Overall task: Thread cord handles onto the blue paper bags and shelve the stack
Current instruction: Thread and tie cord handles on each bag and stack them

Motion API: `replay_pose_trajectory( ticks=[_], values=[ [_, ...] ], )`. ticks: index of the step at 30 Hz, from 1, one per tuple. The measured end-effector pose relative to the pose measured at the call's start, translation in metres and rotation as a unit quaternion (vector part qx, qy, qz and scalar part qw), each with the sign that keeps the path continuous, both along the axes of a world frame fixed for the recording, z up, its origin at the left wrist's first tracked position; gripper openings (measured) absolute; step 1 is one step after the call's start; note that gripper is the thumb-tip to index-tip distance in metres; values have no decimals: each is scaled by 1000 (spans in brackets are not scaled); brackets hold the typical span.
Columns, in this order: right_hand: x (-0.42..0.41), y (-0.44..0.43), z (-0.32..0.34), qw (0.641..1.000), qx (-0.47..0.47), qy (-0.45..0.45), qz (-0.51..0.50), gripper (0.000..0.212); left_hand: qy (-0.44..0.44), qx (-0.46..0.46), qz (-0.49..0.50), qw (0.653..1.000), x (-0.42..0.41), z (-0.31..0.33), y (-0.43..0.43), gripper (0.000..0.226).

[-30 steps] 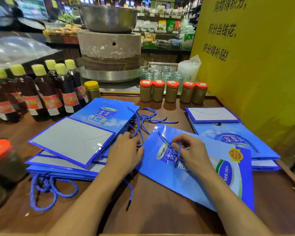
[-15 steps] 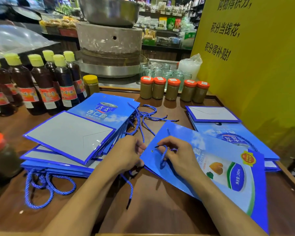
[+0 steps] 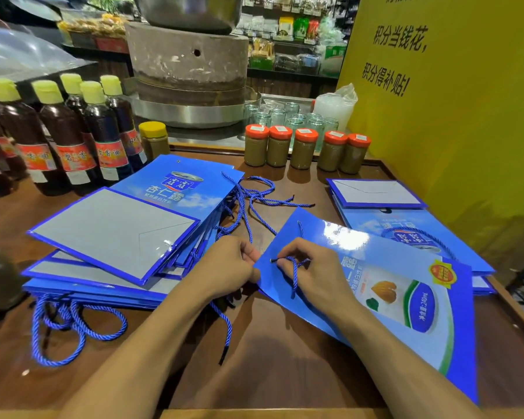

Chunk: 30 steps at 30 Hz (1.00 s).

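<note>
We find the bag (image 3: 390,300) lying flat on the table (image 3: 285,373), right of centre, between a tall left stack (image 3: 118,234) with loose cords trailing off it and a lower far-right stack (image 3: 406,219). The right hand (image 3: 312,267) pinches the cord (image 3: 294,276) with its dark tip at a hole near the bag's left edge, the rest of the cord looping across the fingers. The left hand (image 3: 227,267), fingers curled, grasps the same bag's left corner.
</note>
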State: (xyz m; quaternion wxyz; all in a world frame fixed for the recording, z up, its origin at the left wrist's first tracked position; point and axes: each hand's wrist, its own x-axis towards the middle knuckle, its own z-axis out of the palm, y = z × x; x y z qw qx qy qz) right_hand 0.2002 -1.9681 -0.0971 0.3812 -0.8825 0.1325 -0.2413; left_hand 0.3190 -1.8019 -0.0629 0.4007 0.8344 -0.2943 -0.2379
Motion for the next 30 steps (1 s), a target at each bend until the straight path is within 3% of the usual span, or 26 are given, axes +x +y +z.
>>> replay_pose_trajectory(
  ticks=[9, 21, 23, 26, 27, 30],
  values=[
    [-3, 1, 7, 996, -44, -60, -44, 9, -4, -89, 20, 996, -9, 4, -4, 22],
    [-6, -10, 5, 998, -40, -22, -31, 13, -35, -116, 0, 993, -17, 3, -5, 29],
    [-7, -9, 8, 999, -35, -17, -30, 24, -62, -111, -6, 992, -18, 2, -6, 29],
    [-8, -8, 13, 999, -25, 25, 1, 66, -97, -101, -28, 990, -17, 1, -6, 28],
    [-7, -8, 14, 997, -60, 41, 2, 64, -106, -99, -36, 989, -16, 0, -5, 28],
    [-6, -11, 17, 990, -127, 65, -9, 31, -134, -95, -61, 985, -17, 1, -5, 25]
  ],
)
